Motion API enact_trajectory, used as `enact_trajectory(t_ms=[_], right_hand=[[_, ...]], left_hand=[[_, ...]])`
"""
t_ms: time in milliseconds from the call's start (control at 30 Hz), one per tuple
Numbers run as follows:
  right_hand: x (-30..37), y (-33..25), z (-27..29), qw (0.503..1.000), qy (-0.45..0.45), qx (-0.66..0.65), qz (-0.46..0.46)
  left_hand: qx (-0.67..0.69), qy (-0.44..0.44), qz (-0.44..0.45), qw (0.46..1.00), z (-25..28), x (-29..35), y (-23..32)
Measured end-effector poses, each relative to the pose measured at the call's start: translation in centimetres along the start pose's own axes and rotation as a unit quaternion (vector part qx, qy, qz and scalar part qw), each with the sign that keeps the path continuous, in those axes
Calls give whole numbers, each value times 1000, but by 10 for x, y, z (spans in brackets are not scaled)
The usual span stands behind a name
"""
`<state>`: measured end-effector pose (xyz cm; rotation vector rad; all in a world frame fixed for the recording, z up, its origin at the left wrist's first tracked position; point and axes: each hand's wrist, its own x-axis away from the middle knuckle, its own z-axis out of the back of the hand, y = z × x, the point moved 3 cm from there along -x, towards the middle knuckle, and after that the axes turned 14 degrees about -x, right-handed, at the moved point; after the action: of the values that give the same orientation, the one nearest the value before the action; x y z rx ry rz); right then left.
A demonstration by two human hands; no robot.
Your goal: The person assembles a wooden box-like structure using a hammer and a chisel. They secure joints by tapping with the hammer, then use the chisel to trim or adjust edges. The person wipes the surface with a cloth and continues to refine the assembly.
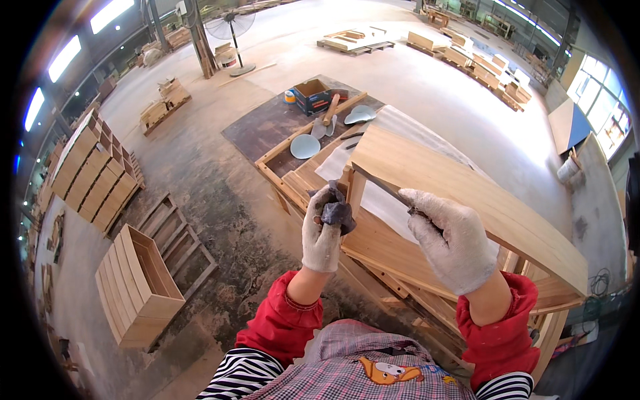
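Note:
My left hand [322,233], in a white work glove, is closed around a crumpled dark grey-blue cloth [338,215]. It is just left of the corner of a wooden cabinet frame. My right hand [453,240], also gloved, is closed with thumb and forefinger together on a thin, dark, blade-like tool [387,185]. This tool points up and left along the near edge of a long pale wooden panel [460,190]. Its grip is mostly hidden by the fingers. The panel slants from the middle toward the lower right.
On the dark worktable [257,123] stand an open cardboard box [311,97] and a small orange-and-white tin [289,97]. A wooden-handled tool [331,111] and a pale round disc [305,147] lie close by. To the left, a drawer unit [137,287] rests by a pallet [175,233].

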<state>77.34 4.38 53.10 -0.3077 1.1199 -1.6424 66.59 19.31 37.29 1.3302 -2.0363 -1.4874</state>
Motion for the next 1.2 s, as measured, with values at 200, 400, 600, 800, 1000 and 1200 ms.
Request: enact_trajectory(t_ms=[200,400,600,800,1000,1200], right_hand=[[-2,-1,2,1000,2,13,6],[-3,-2,-1,996,15,66,65],[-9,-5,1,994,-16,99,42],[-10,-4,0,994,-36,99,38],[-3,3,5,995,-49,43,80],[-4,0,4,998,-17,52,23]], left_hand=[[20,-17,-11,1000,-2,-1,1],[-3,-7,-5,1000,-3,-1,2],[-17,4,-8,1000,-4,0,1],[-34,19,-19,999,-4,-1,0],[-27,14,-17,999,-3,0,-1],[-37,19,0,999,0,0,-1]])
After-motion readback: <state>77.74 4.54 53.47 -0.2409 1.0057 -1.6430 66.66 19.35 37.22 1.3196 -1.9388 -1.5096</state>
